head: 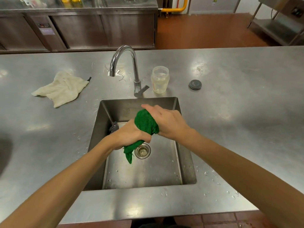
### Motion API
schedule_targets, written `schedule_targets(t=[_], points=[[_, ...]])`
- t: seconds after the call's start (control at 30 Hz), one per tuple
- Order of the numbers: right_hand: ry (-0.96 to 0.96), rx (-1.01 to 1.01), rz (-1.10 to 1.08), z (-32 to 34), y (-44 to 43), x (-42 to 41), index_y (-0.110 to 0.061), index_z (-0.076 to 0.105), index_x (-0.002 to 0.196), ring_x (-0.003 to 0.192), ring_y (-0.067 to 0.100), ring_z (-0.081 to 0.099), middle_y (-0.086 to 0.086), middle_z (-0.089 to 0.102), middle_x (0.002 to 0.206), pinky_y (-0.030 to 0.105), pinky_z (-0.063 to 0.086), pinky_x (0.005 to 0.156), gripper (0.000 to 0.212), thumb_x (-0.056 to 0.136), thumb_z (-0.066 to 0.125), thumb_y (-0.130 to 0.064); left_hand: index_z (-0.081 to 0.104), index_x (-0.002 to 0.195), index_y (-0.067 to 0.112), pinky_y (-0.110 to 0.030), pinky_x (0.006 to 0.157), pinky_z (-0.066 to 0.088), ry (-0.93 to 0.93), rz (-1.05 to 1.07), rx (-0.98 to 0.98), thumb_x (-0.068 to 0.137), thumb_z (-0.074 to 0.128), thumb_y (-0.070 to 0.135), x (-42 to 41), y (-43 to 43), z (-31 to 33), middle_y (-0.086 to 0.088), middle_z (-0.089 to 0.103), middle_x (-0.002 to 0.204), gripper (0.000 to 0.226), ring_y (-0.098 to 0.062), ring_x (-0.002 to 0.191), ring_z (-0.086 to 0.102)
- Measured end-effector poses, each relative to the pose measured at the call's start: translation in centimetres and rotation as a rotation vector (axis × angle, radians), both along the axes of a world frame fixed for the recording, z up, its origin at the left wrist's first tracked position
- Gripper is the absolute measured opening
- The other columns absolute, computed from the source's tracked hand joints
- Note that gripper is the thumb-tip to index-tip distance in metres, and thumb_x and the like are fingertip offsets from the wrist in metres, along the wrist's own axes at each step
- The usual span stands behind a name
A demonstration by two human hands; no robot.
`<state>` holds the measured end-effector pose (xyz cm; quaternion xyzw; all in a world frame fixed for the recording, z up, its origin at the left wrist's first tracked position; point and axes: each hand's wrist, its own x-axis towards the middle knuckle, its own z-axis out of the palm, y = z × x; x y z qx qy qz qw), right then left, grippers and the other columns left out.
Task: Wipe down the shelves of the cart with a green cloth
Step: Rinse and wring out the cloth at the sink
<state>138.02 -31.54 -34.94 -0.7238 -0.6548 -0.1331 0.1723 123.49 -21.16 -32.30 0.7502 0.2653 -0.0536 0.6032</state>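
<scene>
Steel bench (238, 122), over sink (186, 163): green cloth (145, 122) twisted diagonally; left grip (130, 135) clenches near lower end, right grip (167, 122) clenches far upper end.

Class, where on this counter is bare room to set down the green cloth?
For the green cloth: bare counter right of the lid, and left of the sink, in front of the white cloth. It is crowded behind the sink, around the tap and jar.
</scene>
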Motion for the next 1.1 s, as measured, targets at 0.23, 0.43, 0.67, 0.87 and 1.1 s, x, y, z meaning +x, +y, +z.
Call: schedule_targets(t=[0.23,0.43,0.67,0.87,1.1], points=[[0.071,-0.428,-0.081,1.1,-0.6,-0.9,-0.016,0.046,0.117,0.077,0.034,0.063,0.008,0.065,0.088,0.034,0.041,0.059,0.048,0.078,0.064,-0.036,0.039,0.058,0.017,-0.023,0.047,0.031,0.078,-0.123,0.414,0.066,0.075,0.007,0.2,-0.1,-1.2,0.009,0.04,0.053,0.038,-0.013,0.05,0.035],[0.185,-0.525,-0.181,0.8,0.4,-0.3,-0.021,0.055,0.101,0.076,0.028,0.063,0.001,0.061,0.082,0.034,0.046,0.06,0.032,0.074,0.064,-0.038,0.044,0.059,0.019,-0.023,0.045,0.031,0.187,-0.124,0.793,0.068,0.069,0.028,1.3,0.1,-1.8,0.003,0.051,0.058,0.028,-0.016,0.049,0.046],[0.514,-0.558,-0.24,0.8,1.8,0.7,-0.022,0.054,0.065,0.065,0.022,0.062,0.0,0.06,0.069,0.033,0.053,0.056,0.009,0.067,0.062,-0.025,0.052,0.087,0.023,-0.034,0.065,0.053,0.114,-0.134,1.049,0.079,0.059,0.032,1.9,0.6,-1.3,0.005,0.051,0.063,0.014,-0.027,0.064,0.058],[0.621,-0.669,-0.303,0.3,1.8,0.3,-0.015,0.061,0.071,0.064,0.024,0.063,0.003,0.065,0.07,0.029,0.052,0.055,0.013,0.058,0.066,-0.014,0.055,0.113,0.02,-0.035,0.068,0.054,0.128,-0.127,1.094,0.077,0.057,0.04,1.3,0.2,-2.6,-0.007,0.07,0.086,0.042,-0.033,0.075,0.065],[0.593,-0.522,-0.156,-2.5,-1.0,-0.3,-0.019,0.044,0.129,0.103,0.022,0.058,0.003,0.059,0.114,0.035,0.05,0.085,0.085,0.057,0.088,-0.032,0.047,0.118,0.017,-0.032,0.076,0.054,0.143,0.065,0.571,0.065,0.081,0.044,-0.3,-2.2,-3.2,0.001,0.065,0.098,0.068,-0.017,0.087,0.064]])
